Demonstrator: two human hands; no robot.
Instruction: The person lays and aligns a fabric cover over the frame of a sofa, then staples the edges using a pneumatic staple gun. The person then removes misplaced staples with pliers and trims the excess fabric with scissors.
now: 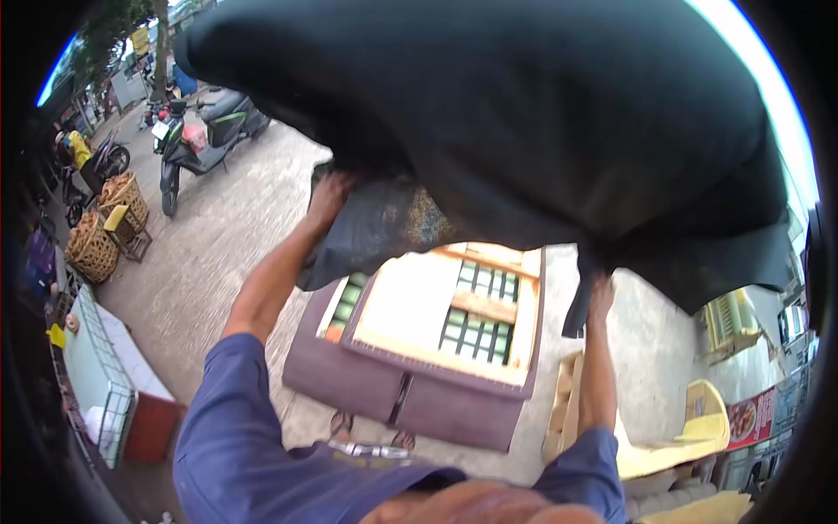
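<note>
A large sheet of black material (541, 113) billows across the top of the head view, raised in front of me. At its lower left edge my left hand (332, 194) is closed on the material. My right hand (601, 293) grips a gathered part of the same sheet, lower and to the right. Below the sheet lies a piece of furniture with dark purple covering (349, 371). Its open underside shows a pale wooden frame (521, 336), a white panel and dark webbing over green. The black sheet hides its far edge.
A scooter (205, 144) stands at the upper left, near woven baskets (93, 249) and a person in yellow (78, 148). A wire rack (105, 384) with a red-sided box is at the left. Yellow furniture (698, 437) and a wooden frame (561, 406) are at the right.
</note>
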